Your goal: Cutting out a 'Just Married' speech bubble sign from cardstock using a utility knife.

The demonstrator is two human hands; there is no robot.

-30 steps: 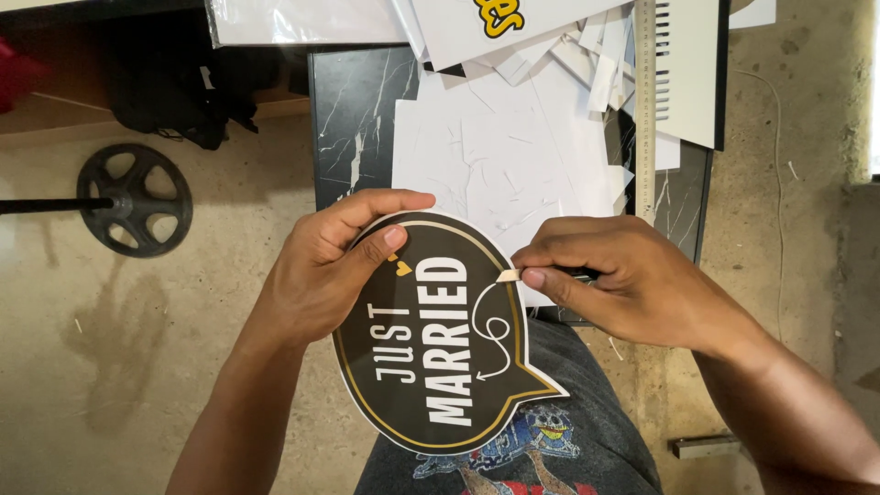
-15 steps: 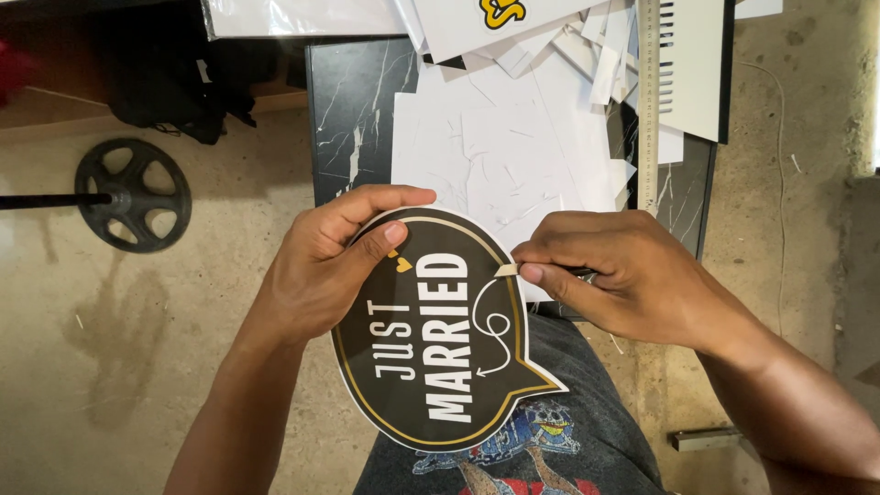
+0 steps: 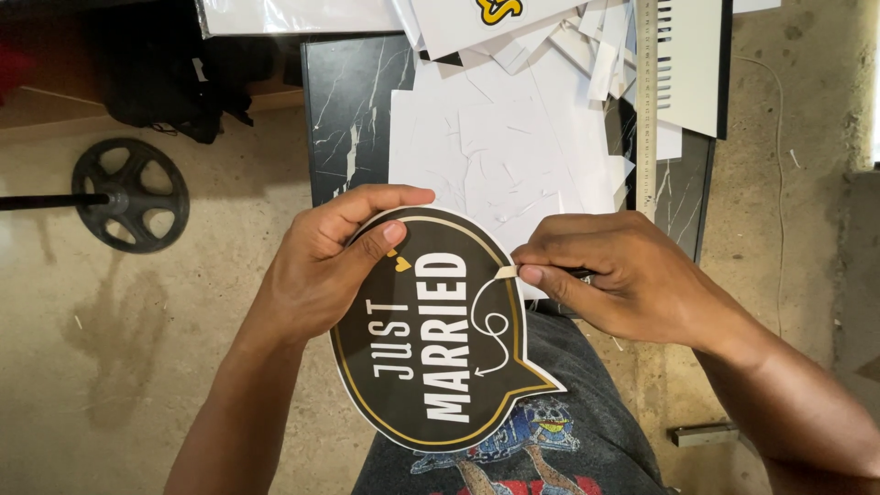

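Meanwhile, the left hand (image 3: 316, 266) steadies the black sign (image 3: 435, 339) over the lap, grip closed on its top edge, so the right hand (image 3: 610, 275) can pinch its rim strip.

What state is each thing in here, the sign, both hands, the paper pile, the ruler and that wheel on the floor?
Speech-bubble sign: held above the lap, printed face up.
Left hand: gripping the sign's upper left edge.
Right hand: pinching a small strip at the sign's right edge.
White paper scraps: loosely piled on the dark board.
Ruler: lying flat beside the scraps.
Black wheel: flat on the floor.
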